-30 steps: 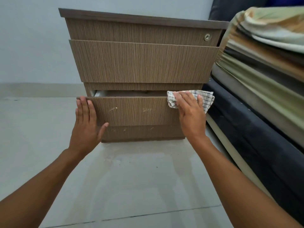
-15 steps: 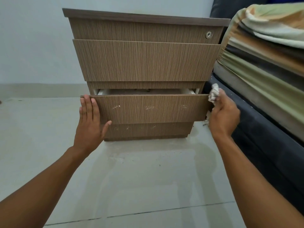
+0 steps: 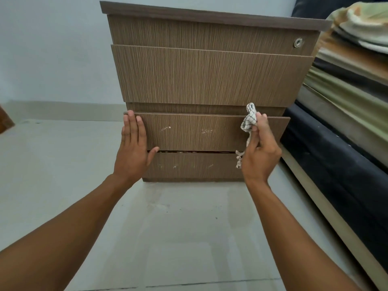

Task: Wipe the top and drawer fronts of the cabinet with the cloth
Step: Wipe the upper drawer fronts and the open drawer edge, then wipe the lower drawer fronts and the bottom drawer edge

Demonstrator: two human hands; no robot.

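A: What stands in the middle?

B: A brown wood-grain cabinet (image 3: 210, 76) on a pale tiled floor (image 3: 189, 227), against a light wall (image 3: 52, 49). Its darker top (image 3: 210, 15) is seen edge-on from below. A round metal lock (image 3: 298, 42) sits at the upper right of the front.

A: And the person?

B: Two bare arms reach in from below. The left hand (image 3: 134, 148) lies flat on the left end of the low drawer (image 3: 199, 131), fingers straight and together, thumb spread to the side.

A: The right?

B: The right hand (image 3: 260, 152) is at the right part of the same drawer, fingers curled round a bunched white cloth (image 3: 249, 120) with a dark check. One fold sticks up above the fingers, over the drawer's upper edge. A frayed end hangs down beside the palm. Whether the cloth touches the wood I cannot tell.

A: The drawer itself?

B: Small whitish marks (image 3: 206, 131) dot its front. A thin dark gap runs under it.

A: To the right?

B: A dark bed (image 3: 336, 156) just beside the cabinet, with striped green and tan bedding (image 3: 346, 80) piled on it.
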